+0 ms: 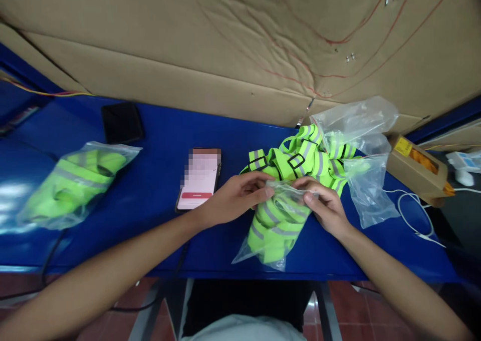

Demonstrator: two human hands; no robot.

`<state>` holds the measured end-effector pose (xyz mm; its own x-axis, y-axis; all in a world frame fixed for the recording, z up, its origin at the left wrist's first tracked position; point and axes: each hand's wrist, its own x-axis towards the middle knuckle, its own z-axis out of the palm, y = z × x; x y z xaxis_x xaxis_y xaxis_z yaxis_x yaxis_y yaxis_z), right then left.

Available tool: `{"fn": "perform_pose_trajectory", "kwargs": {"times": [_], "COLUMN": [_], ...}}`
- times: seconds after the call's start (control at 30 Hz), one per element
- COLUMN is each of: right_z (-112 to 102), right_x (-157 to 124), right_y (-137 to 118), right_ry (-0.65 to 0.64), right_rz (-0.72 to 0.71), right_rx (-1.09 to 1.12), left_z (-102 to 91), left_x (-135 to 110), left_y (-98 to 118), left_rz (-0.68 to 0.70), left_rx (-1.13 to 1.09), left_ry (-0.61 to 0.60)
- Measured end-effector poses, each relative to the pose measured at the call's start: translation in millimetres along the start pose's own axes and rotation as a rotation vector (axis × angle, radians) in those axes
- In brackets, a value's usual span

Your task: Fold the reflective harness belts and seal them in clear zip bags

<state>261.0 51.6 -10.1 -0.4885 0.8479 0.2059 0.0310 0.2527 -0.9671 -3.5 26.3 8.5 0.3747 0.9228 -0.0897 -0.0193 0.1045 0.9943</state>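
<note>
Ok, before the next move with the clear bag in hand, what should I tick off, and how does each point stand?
1. Left hand on the held bag: ok, at its top edge.
2. Right hand on the same edge: ok.
3. Bagged straps inside: ok, visible through the plastic.
4. Top edge sealed throughout: cannot tell, fingers partly cover it.
5. Loose straps well away: not ok, heaped right behind the bag.
6. Phone out from under the bag: ok, left of it.

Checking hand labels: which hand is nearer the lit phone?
Left. The left hand is just right of the phone; the right hand is farther right. Both hold the bag.
</note>
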Motion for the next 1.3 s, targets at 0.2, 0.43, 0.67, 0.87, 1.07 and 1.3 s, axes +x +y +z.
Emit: {"fn": "perform_pose_trajectory", "kwargs": {"times": [0.2,0.43,0.67,0.87,1.07,1.3], "right_z": [-12.4,-19.5,-14.7,-14.1,3.3,10.8], "right_x": [1.9,0.0,-10.3,-12.0,-4.8,-7.2], "right_y": [-10.2,-23.2,-25.5,-28.3,-12.5,-17.4], "right_ry": [0.018,-0.096,0.054,-0.106,-0.264,-0.184], "right_rz": [-0.002,0.069,-0.109,-0.038,-0.051,-0.229], "right_rx": [-0.011,-0.066,-0.173,-0.208,-0.409,-0.573], "left_z": [2.8,4.7,8.2,17.6,31.1,24.5], "left_x": [-2.1,-6.1,-6.3,-7.9,-10.0,-9.2], "left_y": [0.8,-0.2,4.7,3.5,-12.0,-8.5], "left_rz": [-0.036,-0.095,-0.216,-0.333,-0.323,-0.331], "left_rx": [-0.085,-0.166,-0.342,-0.394,-0.332,-0.197], "left_ry": [0.087,-0.007,0.045,-0.069,-0.225,-0.284]}}
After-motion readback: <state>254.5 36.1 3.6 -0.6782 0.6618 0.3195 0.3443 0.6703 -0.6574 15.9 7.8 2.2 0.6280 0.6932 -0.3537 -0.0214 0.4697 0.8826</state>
